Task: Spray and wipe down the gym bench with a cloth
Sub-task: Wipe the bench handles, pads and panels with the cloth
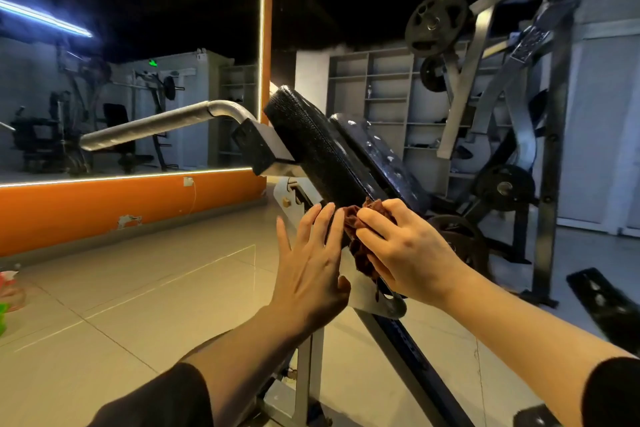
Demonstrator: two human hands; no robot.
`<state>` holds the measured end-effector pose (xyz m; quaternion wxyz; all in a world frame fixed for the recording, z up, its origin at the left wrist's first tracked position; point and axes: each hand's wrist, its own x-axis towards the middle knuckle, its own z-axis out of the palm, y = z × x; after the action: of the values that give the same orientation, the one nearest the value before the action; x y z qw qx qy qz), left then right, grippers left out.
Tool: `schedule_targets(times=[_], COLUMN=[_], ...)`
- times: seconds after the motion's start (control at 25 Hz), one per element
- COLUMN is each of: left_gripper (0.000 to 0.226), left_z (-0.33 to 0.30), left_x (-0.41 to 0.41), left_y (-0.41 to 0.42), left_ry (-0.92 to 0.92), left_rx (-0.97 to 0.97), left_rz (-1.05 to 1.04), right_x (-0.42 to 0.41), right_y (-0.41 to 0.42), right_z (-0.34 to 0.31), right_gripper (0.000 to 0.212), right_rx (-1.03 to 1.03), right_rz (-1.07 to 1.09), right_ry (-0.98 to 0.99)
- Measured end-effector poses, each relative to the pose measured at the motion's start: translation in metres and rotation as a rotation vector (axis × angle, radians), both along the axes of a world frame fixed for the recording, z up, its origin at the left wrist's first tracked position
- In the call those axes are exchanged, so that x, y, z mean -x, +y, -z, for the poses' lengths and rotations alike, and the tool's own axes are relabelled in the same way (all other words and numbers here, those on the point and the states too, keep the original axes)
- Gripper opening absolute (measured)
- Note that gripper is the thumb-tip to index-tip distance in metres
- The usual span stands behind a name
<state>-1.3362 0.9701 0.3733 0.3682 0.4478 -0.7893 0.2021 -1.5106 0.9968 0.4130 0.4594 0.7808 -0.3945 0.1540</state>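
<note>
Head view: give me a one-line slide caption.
Right hand wipes the tilted black bench pad with a dark red cloth while the open left hand steadies its edge.

My left hand (308, 267): bare, no glove, no ring, no watch. My right hand (412, 253): bare too, nothing on wrist. Fingers (325, 222) uncovered, nails short and plain, no polish showing. Both forearms bare from wrist up past mid-arm. Left sleeve (162, 399): black fabric, pushed up near elbow, soft rounded cuff edge, no print or logo seen. Right sleeve (613, 392): same black fabric, also pushed up near elbow. Rest of my clothing out of view.
</note>
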Motion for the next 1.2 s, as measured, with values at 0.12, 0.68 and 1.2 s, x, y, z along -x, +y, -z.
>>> schedule_targets(times=[0.12, 0.68, 1.2], left_gripper=[0.096, 0.088, 0.089], left_z=[0.005, -0.063, -0.116], left_x=[0.003, -0.059, -0.113], left_y=[0.005, -0.041, -0.087], left_ry=[-0.033, 0.097, 0.106], left_rx=[-0.018, 0.264, 0.28], left_rz=[0.01, -0.129, -0.13], right_x=[0.013, -0.041, -0.126], right_y=[0.014, -0.048, -0.133], right_z=[0.015, -0.057, -0.155], right_gripper=[0.038, 0.029, 0.035], right_rx=[-0.01, 0.11, 0.266], right_rz=[-0.009, -0.111, -0.126], right_ry=[0.024, 0.093, 0.042])
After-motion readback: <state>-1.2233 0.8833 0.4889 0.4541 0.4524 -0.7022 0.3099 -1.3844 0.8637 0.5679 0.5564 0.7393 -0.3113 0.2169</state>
